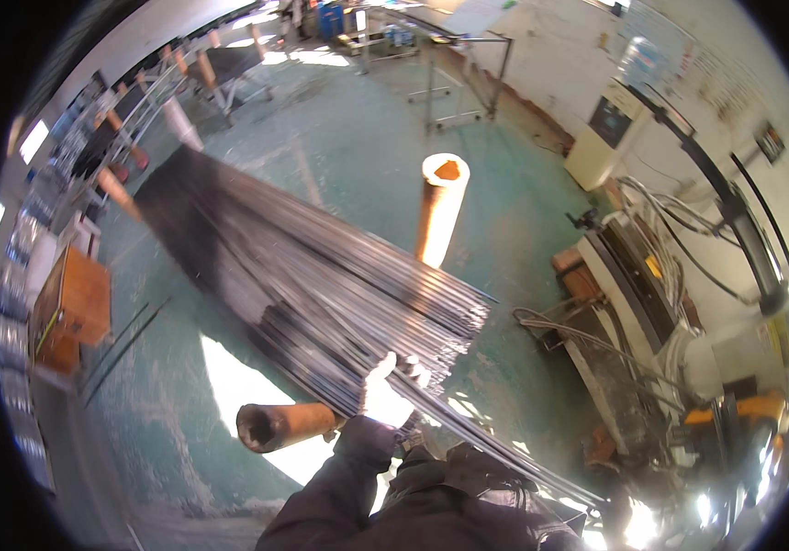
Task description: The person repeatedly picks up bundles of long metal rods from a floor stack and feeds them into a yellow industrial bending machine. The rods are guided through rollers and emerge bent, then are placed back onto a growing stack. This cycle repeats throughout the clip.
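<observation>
A long stack of thin dark metal rods (321, 248) lies slantwise before me, its cut ends bunched at the near right. At that end my left hand (385, 397), pale in the sunlight, is closed around a few metal rods (481, 430). These reach from over the stack toward the lower right, past my body. Rust-coloured tubular posts (440, 216) rise beside the stack; another rusty pipe (286, 425) shows its open end just left of my sleeve. My right hand is not visible.
Along the right wall stand a machine bench with loose hoses (637, 275) and a water dispenser (604, 133). A brown wooden cabinet (73, 298) is at the left, near shrink-wrapped bottles (16, 367). Metal-framed tables (463, 41) stand at the back.
</observation>
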{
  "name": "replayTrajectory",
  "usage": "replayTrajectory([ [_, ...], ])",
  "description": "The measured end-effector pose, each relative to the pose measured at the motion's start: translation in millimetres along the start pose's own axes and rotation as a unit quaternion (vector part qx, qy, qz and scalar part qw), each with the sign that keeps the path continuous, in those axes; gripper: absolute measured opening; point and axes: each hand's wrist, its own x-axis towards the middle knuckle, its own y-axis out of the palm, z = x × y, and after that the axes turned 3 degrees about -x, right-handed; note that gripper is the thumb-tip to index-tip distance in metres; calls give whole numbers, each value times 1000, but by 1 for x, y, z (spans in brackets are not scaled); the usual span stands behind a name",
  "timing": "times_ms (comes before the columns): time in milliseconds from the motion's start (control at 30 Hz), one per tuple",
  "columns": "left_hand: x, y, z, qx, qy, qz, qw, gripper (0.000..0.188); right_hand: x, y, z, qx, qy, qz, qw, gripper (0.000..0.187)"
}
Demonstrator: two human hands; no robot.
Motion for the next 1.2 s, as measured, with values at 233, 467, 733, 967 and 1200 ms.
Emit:
replayTrajectory([
  [233, -34, 88, 64, 131, -66, 18, 989, 15, 44, 30, -157, 236, 8, -113, 965, 24],
  [467, -38, 233, 154, 293, 73, 156, 941, 18, -32, -110, -273, 82, 25, -407, 910, 28],
  [733, -61, 274, 431, 312, -89, 271, 906, 14, 20, -165, -214, 963, -86, -122, 223, 45],
  [967, -21, 328, 525, 303, -203, 345, 865, 23, 51, -237, -248, 976, -77, -141, 147, 42],
  [1200, 78, 338, 555, 305, -234, 356, 851, 19, 89, -269, -301, 253, -23, -541, 802, 24],
])
